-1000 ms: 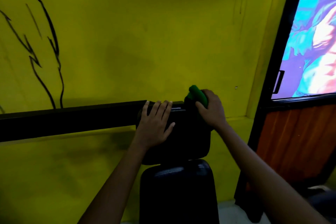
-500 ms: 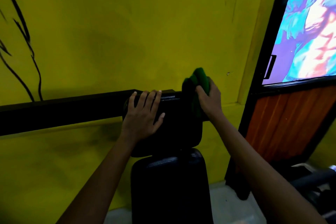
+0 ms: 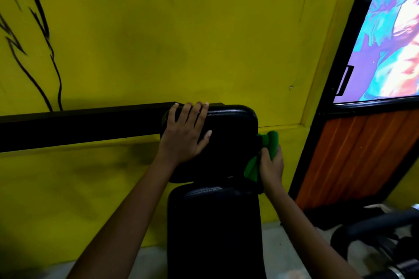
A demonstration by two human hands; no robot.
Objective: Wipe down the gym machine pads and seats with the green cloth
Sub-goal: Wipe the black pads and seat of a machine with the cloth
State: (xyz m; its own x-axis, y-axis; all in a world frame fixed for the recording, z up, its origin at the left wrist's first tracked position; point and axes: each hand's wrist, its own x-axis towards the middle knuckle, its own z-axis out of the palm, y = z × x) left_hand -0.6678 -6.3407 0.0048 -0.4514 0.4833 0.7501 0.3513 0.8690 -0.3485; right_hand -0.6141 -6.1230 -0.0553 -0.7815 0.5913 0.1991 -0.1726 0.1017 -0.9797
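Observation:
A black upper pad (image 3: 229,136) stands against the yellow wall, above a longer black back pad (image 3: 213,231). My left hand (image 3: 184,135) lies flat on the upper pad's left part, fingers straight and reaching over its top edge. My right hand (image 3: 271,165) grips the bunched green cloth (image 3: 264,154) and holds it against the pad's right side edge, near its lower corner. Part of the cloth is hidden by my fingers.
A black metal bar (image 3: 79,124) runs left from the pad along the yellow wall (image 3: 181,41). To the right is a black-framed door (image 3: 353,154) with an orange panel and a coloured poster. Dark gym equipment (image 3: 381,235) lies on the floor at lower right.
My right hand has carried the green cloth from the pad's top right corner down its right side. My left hand has stayed on the pad.

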